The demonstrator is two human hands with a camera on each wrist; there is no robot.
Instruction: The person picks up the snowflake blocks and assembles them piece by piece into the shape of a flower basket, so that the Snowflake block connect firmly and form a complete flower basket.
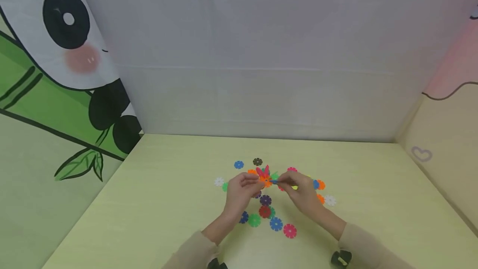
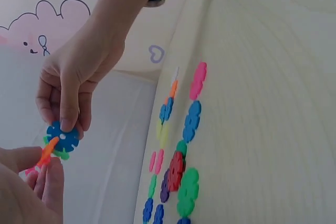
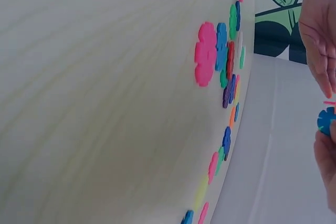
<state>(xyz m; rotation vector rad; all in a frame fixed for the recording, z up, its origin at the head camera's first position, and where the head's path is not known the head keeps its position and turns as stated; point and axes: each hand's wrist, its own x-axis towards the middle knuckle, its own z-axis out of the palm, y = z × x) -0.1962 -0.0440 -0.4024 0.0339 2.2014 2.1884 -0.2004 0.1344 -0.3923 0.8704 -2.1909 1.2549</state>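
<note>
Above the table both hands meet at a small cluster of notched plastic discs. My left hand [image 1: 242, 190] pinches an orange disc [image 1: 267, 181], which has pink discs [image 1: 263, 171] joined to it. From the other side my right hand [image 1: 303, 191] pinches a blue disc [image 2: 63, 137] between thumb and fingers. In the left wrist view the blue disc meets the orange disc [image 2: 48, 150] edge to edge, and a green disc [image 2: 62, 155] shows behind it. Whether the blue disc is slotted in is hard to tell. The right wrist view catches the blue disc [image 3: 325, 121] at its edge.
Loose discs lie on the pale table [image 1: 149, 211] around and below the hands, among them a pink disc [image 1: 289, 231], a red disc [image 1: 264, 211], a green disc [image 1: 254, 220] and a white disc [image 1: 330, 200]. A grey-white panel [image 1: 261, 61] stands behind, with printed side walls [image 1: 448, 136].
</note>
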